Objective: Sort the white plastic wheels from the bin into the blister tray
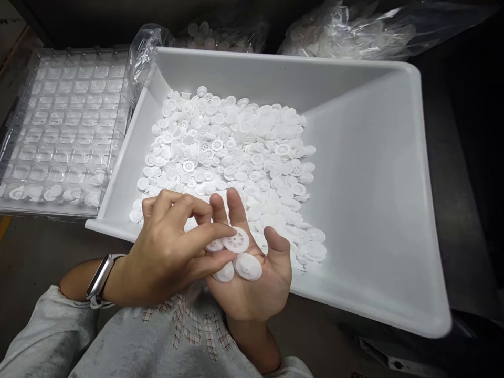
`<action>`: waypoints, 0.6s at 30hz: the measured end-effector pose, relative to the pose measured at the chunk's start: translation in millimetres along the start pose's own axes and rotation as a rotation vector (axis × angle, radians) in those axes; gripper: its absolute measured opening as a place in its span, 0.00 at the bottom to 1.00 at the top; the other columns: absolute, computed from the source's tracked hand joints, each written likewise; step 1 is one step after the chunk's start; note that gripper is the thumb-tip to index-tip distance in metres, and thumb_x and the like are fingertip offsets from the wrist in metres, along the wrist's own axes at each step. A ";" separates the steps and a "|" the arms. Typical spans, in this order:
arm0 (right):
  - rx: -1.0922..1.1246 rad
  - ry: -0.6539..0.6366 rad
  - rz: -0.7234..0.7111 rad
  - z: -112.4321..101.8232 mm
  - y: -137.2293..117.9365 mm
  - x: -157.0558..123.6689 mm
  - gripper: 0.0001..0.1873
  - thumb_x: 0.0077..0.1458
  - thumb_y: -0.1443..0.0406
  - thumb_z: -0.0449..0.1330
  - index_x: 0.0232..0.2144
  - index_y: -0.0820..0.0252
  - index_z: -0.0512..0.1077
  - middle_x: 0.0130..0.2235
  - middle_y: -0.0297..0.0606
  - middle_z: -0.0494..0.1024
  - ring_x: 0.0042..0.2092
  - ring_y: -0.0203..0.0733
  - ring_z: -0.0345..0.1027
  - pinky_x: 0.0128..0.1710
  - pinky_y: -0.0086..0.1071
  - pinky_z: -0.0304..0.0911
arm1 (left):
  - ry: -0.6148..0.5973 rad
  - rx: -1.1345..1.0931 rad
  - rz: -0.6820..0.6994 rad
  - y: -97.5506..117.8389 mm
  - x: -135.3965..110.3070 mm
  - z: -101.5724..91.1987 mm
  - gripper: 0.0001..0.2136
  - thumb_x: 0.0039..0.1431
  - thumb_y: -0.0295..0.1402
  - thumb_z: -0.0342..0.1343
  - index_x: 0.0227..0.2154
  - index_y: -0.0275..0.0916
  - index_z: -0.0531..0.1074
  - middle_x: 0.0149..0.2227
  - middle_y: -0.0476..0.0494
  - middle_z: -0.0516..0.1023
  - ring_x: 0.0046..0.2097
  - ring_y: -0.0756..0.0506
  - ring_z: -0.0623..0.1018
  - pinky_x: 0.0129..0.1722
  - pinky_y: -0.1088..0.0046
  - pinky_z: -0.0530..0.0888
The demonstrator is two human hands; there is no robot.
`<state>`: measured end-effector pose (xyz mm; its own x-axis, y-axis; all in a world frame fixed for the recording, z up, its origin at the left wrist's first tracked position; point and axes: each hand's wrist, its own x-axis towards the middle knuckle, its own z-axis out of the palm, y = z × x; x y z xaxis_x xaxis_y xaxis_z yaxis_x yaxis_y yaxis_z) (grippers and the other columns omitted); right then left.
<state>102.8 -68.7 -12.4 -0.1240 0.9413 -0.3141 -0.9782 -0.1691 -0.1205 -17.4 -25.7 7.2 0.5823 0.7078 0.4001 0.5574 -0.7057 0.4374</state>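
Observation:
My left hand (165, 249), with a watch (101, 278) on its wrist, pinches a white plastic gear (236, 240) between thumb and index finger. That gear lies over the palm of my right hand (255, 291). Palm up, my right hand carries several more white gears; one (248, 266) lies near the base of the thumb, and others are partly hidden under my left fingers. The fingers of my right hand are loosely extended. Both hands are above the near edge of a large pale bin (366, 199), where a heap of similar white gears (220, 152) lies.
Left of the bin stands a clear plastic compartment tray (59, 121), with white gears in its nearest row. Behind the bin's far rim are clear plastic bags (350, 34) of white parts. Another piece of clear bag (144, 55) hangs at the bin's far left corner.

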 end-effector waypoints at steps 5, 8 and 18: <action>-0.018 0.033 0.014 -0.9 -0.6 0.2 0.20 0.55 0.52 0.54 0.46 0.47 0.76 0.50 0.31 0.79 0.50 0.36 0.73 0.52 0.37 0.70 | -0.008 -0.009 -0.051 0.0 0.5 2.6 0.12 0.54 0.37 0.65 0.40 0.44 0.71 0.37 0.48 0.70 0.43 0.47 0.65 0.44 0.68 0.62; -0.021 0.008 0.009 -1.9 -0.9 0.0 0.21 0.56 0.52 0.54 0.48 0.48 0.75 0.51 0.32 0.79 0.48 0.35 0.73 0.51 0.36 0.70 | 0.003 -0.027 -0.079 1.4 0.0 3.5 0.16 0.51 0.35 0.67 0.41 0.43 0.69 0.38 0.49 0.71 0.42 0.48 0.66 0.44 0.68 0.63; -0.040 0.010 0.008 -2.8 -0.4 0.8 0.21 0.56 0.51 0.53 0.48 0.46 0.75 0.53 0.31 0.77 0.47 0.35 0.72 0.50 0.35 0.70 | 0.028 -0.025 -0.071 2.0 0.0 5.5 0.19 0.50 0.35 0.68 0.43 0.43 0.68 0.39 0.48 0.74 0.42 0.47 0.68 0.44 0.67 0.64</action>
<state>103.6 -68.7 -15.2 -0.1298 0.9368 -0.3250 -0.9697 -0.1884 -0.1555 -13.0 -27.3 3.7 0.5242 0.7572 0.3897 0.5819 -0.6526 0.4853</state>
